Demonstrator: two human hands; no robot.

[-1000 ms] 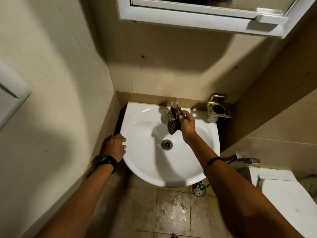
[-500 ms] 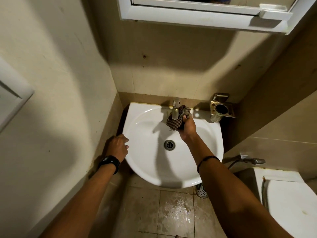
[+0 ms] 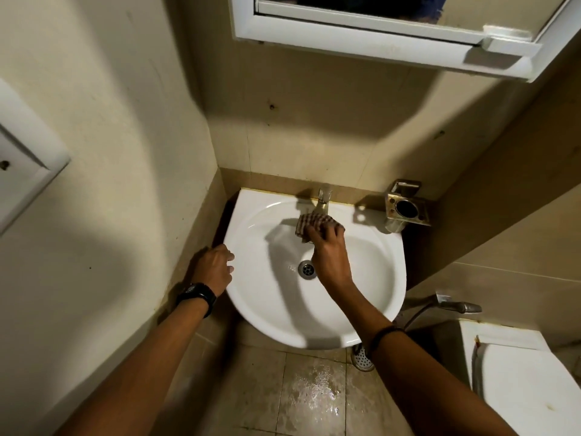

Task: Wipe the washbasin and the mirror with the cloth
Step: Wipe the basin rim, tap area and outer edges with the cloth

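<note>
Right grip [image 3: 328, 251] grasping the checked cloth [image 3: 314, 222] and pressing it to the washbasin [image 3: 283, 313] wall at 12 o'clock, just below the tap [image 3: 323, 199].
Left grip [image 3: 213, 269] released, fingers resting on the rim at 9 o'clock; drain [image 3: 306, 268] just beside the right grip. Mirror [image 3: 361, 7] overhead, well apart from the cloth.

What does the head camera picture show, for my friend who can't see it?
A right hand holds a checked cloth against a white basin just below the tap. The left hand rests on the basin's left rim; a mirror hangs above.
</note>
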